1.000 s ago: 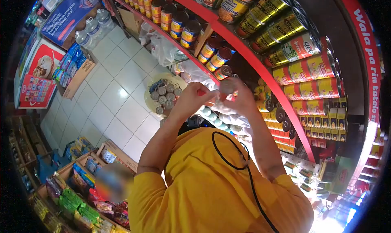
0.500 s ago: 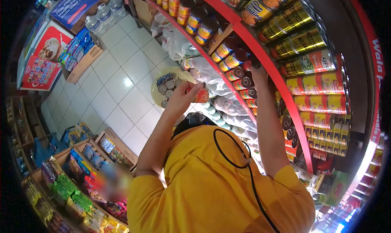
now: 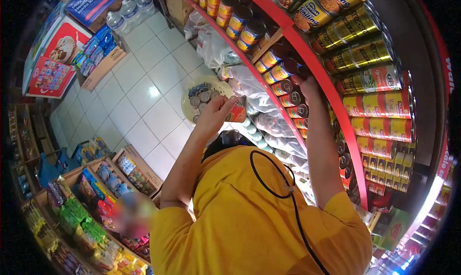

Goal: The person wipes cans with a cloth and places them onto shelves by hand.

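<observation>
My left hand (image 3: 215, 115) is closed round a small can (image 3: 237, 113) with a red and orange label. Just beyond it is a pale yellow basket (image 3: 185, 98) holding several cans with silver lids (image 3: 204, 97). Inside the right-hand shelf is my right hand (image 3: 309, 86), reaching in beside dark-lidded cans with blue and yellow labels (image 3: 287, 68). Red-labelled cans (image 3: 290, 99) stand in a row just below it. Its fingertips are in shadow among the cans, so what they grip is hidden.
Red-edged shelves (image 3: 336, 95) curve along the right, with larger cans (image 3: 357, 54) above. Plastic-bagged goods (image 3: 249, 80) fill the lower level. Snack boxes (image 3: 103, 179) stand at lower left. Water bottles (image 3: 128, 8) and a carton of blue packs (image 3: 103, 61) sit on the tiled floor (image 3: 139, 92).
My right hand has gone a little deeper among the cans; a red thing at its fingertips no longer shows. My left hand keeps the can near the basket. The view has shifted slightly.
</observation>
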Tool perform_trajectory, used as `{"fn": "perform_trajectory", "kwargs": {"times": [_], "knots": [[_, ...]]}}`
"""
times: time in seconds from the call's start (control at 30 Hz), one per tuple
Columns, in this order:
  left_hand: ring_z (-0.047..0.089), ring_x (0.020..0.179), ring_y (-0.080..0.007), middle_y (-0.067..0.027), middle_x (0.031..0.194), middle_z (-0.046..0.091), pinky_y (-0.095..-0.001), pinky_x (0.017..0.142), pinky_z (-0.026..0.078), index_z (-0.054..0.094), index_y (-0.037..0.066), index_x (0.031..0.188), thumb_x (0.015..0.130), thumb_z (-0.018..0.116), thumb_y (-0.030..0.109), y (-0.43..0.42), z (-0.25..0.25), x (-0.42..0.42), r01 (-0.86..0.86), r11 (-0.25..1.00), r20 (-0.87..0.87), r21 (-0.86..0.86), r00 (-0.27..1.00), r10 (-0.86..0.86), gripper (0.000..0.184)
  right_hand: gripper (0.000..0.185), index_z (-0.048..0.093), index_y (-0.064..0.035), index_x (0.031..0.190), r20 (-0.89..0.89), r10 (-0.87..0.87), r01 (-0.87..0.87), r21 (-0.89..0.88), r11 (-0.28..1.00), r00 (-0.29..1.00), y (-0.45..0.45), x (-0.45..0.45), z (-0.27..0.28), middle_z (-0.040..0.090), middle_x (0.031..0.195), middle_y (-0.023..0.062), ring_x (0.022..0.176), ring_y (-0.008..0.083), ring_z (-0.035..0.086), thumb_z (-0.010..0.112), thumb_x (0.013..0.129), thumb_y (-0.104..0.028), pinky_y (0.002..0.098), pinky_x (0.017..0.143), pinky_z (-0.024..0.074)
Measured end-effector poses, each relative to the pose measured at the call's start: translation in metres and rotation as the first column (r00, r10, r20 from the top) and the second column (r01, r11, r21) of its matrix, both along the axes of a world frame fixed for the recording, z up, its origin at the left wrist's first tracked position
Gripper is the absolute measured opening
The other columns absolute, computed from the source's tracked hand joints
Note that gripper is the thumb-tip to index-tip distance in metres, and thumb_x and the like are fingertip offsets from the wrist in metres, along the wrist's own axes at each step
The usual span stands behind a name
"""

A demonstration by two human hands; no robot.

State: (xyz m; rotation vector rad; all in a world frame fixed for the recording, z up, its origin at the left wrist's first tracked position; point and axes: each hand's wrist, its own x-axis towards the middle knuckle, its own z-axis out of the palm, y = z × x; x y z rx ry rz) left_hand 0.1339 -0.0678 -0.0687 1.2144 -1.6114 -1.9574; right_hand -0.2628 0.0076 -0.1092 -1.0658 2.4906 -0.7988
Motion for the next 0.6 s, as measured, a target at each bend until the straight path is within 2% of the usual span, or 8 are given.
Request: {"fn": "perform_trajectory", "kwargs": {"times": [0.17,0.27,0.33,0.47,0.6], "knots": [[0.058,0.082,-0.015,-0.0063,0.087,0.065,-0.0314,0.077,0.046,0.069,-0.002,0.101,0.104,0.059,0.05,0.005,0.009,-0.006,-0.025,0.998,-0.075,0.051,0.997,0.029,0.053,0.092,0.033,-0.0116,0.159,-0.054,0.04,-0.039,0.026,0.999,0.998,-0.001,0.001,0.007,0.038,0.162,0.0124,0.148,0.0277,0.036,0.085,0.084,-0.022,0.0467,0.12,0.0313],[0.058,0.085,-0.0151,-0.0071,0.09,0.065,-0.0313,0.079,0.046,0.069,-0.002,0.1,0.105,0.056,0.05,0.005,0.015,-0.007,-0.009,0.999,-0.059,0.05,0.998,0.012,0.054,0.097,0.03,-0.0125,0.161,-0.068,0.029,-0.026,0.045,0.999,0.997,-0.003,0.002,0.008,0.035,0.166,0.0127,0.151,0.0286,0.033,0.086,0.083,-0.024,0.048,0.122,0.029],[0.058,0.087,-0.0148,-0.0078,0.092,0.065,-0.0312,0.08,0.046,0.069,-0.002,0.1,0.105,0.055,0.05,0.004,0.014,-0.007,0.005,0.999,-0.064,0.045,0.998,-0.002,0.054,0.091,0.033,-0.0077,0.16,-0.048,-0.03,0.029,-0.016,0.999,0.998,-0.005,0.016,0.017,0.043,0.162,0.0096,0.145,0.0257,0.042,0.083,0.085,-0.012,0.0442,0.119,0.033],[0.059,0.09,-0.0147,-0.0086,0.095,0.066,-0.0312,0.082,0.047,0.07,-0.002,0.101,0.106,0.053,0.051,0.005,0.008,-0.009,0.01,0.999,-0.054,0.035,0.999,-0.008,0.056,0.091,0.032,-0.0075,0.16,-0.083,0.069,-0.071,-0.016,0.997,0.994,-0.001,0.006,0.005,0.043,0.161,0.0106,0.147,0.0255,0.04,0.084,0.085,-0.016,0.0438,0.12,0.0311],[0.06,0.087,-0.0158,-0.0087,0.092,0.066,-0.0313,0.081,0.047,0.07,-0.003,0.102,0.106,0.053,0.052,0.006,0.006,-0.011,0.009,0.999,-0.076,0.039,0.997,-0.006,0.058,0.092,0.032,-0.0069,0.16,-0.065,0.053,-0.054,-0.016,0.998,0.997,-0.002,0.012,0.009,0.042,0.162,0.0107,0.148,0.0253,0.038,0.084,0.085,-0.016,0.0427,0.121,0.0296]]}}
